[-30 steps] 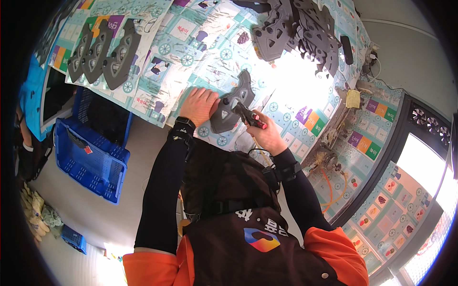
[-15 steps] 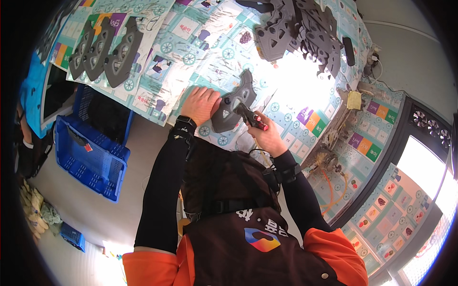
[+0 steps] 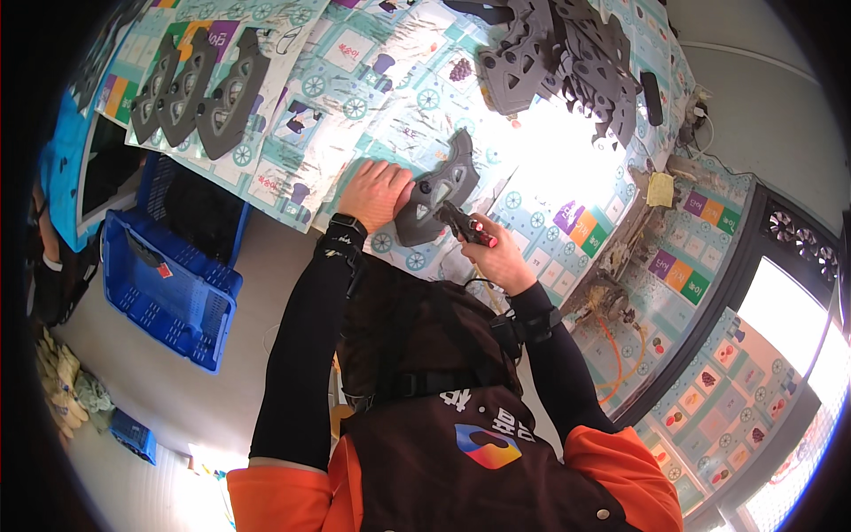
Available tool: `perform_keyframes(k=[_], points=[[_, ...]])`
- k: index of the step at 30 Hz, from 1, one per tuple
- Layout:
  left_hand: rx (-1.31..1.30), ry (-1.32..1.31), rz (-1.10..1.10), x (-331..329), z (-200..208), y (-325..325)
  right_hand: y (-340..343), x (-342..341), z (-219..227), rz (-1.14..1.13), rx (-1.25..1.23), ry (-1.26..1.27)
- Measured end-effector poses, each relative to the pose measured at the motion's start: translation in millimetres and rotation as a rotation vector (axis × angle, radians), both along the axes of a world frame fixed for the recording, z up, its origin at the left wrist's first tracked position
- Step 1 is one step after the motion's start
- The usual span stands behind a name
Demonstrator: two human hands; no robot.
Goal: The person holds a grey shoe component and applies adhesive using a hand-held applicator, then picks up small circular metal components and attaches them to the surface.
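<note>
A dark grey moulded plastic part (image 3: 456, 174) with cut-outs lies on the patterned table cover, close to my body. My left hand (image 3: 377, 193) holds its left edge, fingers together and thumb against the part. My right hand (image 3: 502, 259) is closed round a black hand tool (image 3: 459, 220) with red pieces at its rear end. The tool's front end points left, over the lower middle of the part. Whether the tip touches the plastic cannot be made out. Some of the part's lower right is hidden behind the tool.
Three similar grey parts (image 3: 232, 97) lie in a row at the far left. A heap of grey parts (image 3: 567, 66) stands at the back right beside a black oblong object (image 3: 651, 97). Blue crates (image 3: 168, 297) are on the left below the table; orange hoses (image 3: 612, 350) hang at right.
The tool's front end has come down a little toward me over the part. My left hand keeps its hold, and the part has hardly moved.
</note>
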State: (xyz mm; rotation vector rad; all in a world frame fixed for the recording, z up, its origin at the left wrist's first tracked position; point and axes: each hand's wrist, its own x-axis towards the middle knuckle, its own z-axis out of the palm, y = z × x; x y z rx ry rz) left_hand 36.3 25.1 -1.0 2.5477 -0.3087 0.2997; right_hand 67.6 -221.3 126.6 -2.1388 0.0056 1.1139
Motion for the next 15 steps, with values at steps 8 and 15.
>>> perform_keyframes(k=[8,15], points=[[0.015,-0.011,-0.001,1.4,0.5,-1.1,2.3,-0.7,0.2,0.02,-0.011,-0.054],[0.013,0.001,0.002,1.0,1.7,-0.7,11.7,2.7,6.9,0.021,-0.036,-0.021]])
